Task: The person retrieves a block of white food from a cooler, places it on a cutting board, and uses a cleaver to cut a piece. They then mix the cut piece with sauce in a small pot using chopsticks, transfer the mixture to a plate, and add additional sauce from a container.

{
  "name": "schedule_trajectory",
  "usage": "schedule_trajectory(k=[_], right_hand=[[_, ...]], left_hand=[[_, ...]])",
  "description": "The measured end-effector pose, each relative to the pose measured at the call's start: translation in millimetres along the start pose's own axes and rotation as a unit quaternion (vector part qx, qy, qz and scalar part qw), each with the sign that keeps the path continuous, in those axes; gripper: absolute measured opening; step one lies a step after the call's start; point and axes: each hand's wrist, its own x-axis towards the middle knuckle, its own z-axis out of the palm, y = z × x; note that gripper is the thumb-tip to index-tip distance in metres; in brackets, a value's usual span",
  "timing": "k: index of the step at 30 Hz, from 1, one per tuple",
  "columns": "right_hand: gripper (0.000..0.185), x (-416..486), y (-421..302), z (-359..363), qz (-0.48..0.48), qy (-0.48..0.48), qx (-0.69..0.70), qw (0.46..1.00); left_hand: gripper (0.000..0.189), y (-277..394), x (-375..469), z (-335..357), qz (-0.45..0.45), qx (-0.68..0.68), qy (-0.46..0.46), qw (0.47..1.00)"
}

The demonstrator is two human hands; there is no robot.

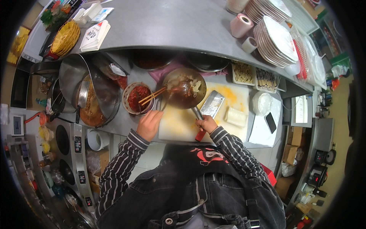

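My right hand (207, 124) grips the metal handle (197, 113) of a wok (186, 98), tilted above a stained white cutting board (174, 123). Brown sauce and pale shreds of food (195, 86) cling inside the wok. Wooden chopsticks (151, 96) reach from over a tub (125, 100) of red chili paste (137, 96) to the wok's left rim. My left hand (150, 124) is below the tub, fingers bent together near a thin dark metal piece; whether it holds this is unclear. Under the wok handle lies a cleaver (213, 103) with a red handle (200, 135).
A folded white cloth (236, 116) lies on the board's right. Farther right are a phone (270, 123) and a wrapped stack of bowls (262, 102). A large pot (111, 114) stands left, a spatula (83, 94) across it. The counter shelf (171, 25) overhangs the far side.
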Motion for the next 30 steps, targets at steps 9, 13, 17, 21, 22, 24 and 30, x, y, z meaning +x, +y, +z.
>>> schedule_trajectory(k=[9,13,17,21,22,24,30], right_hand=[[0.014,-7.3,-8.7,2.4,-0.006,0.008,-0.025,1.000],[0.017,-11.4,-5.7,1.6,-0.033,0.032,-0.064,0.997],[0.021,-11.6,4.3,-0.7,-0.067,0.062,-0.088,0.992],[0.025,-6.6,14.4,-5.0,-0.107,0.086,-0.130,0.982],[0.025,-6.2,16.9,-5.4,-0.075,0.082,-0.105,0.988],[0.024,-4.9,19.5,-6.1,-0.087,0.077,-0.096,0.989],[0.020,-2.5,15.8,-4.8,-0.100,0.057,-0.055,0.992]], left_hand=[[0.017,13.3,1.2,-7.9,-0.038,-0.025,0.033,0.998],[0.017,14.7,1.3,-7.4,-0.031,-0.009,0.036,0.999],[0.017,16.4,4.0,-8.0,-0.036,-0.016,0.040,0.998],[0.016,19.2,8.3,-11.6,-0.047,-0.028,0.071,0.996],[0.016,20.4,9.1,-13.0,-0.065,-0.038,0.069,0.995],[0.016,21.4,11.5,-16.0,-0.067,-0.040,0.075,0.994],[0.018,19.5,16.1,-21.5,-0.038,-0.041,0.063,0.996]])
